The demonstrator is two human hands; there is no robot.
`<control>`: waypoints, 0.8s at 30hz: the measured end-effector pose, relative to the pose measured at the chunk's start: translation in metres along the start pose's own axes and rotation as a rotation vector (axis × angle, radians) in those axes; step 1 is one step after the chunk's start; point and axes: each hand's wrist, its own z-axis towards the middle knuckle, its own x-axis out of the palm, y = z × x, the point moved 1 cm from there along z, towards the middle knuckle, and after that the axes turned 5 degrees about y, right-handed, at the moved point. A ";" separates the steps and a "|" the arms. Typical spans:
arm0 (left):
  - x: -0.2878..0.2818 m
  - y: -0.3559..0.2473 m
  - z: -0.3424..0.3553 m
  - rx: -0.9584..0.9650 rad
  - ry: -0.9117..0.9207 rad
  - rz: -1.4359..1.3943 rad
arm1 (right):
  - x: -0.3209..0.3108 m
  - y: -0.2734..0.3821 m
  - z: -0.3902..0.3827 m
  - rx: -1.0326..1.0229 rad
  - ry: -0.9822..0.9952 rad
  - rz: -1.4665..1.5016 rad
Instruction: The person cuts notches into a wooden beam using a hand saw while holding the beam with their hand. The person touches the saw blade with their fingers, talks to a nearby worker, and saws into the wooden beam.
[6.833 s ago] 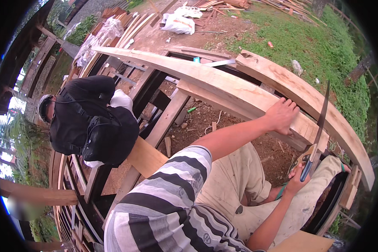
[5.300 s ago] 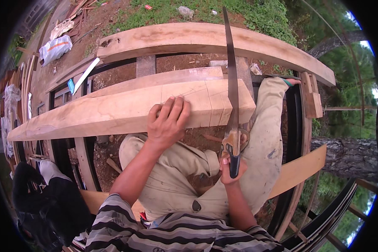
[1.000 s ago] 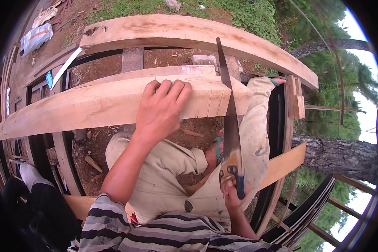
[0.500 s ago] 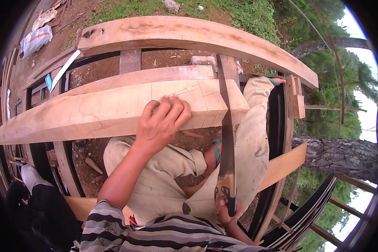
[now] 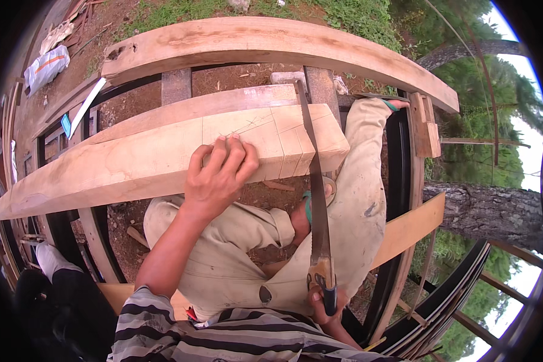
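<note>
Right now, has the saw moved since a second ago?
Yes. The saw has come back toward the striped shirt: its tip overlapped the far beam then, but stops short now.

Head-worn fisheye, looking down, beam (image 5: 145,158) near below.

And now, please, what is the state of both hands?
Left hand: open, laid over the edge of the wooden beam.
Right hand: closed around the saw handle.
</note>
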 end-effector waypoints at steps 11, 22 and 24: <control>-0.017 0.015 0.030 -0.005 0.178 -0.227 | 0.034 0.045 0.227 -0.216 -0.172 0.378; -0.024 0.027 0.051 -0.016 0.250 -0.302 | 0.028 0.077 0.247 -0.163 -0.116 0.463; -0.027 0.030 0.054 -0.023 0.206 -0.365 | 0.025 0.085 0.253 -0.101 -0.138 0.412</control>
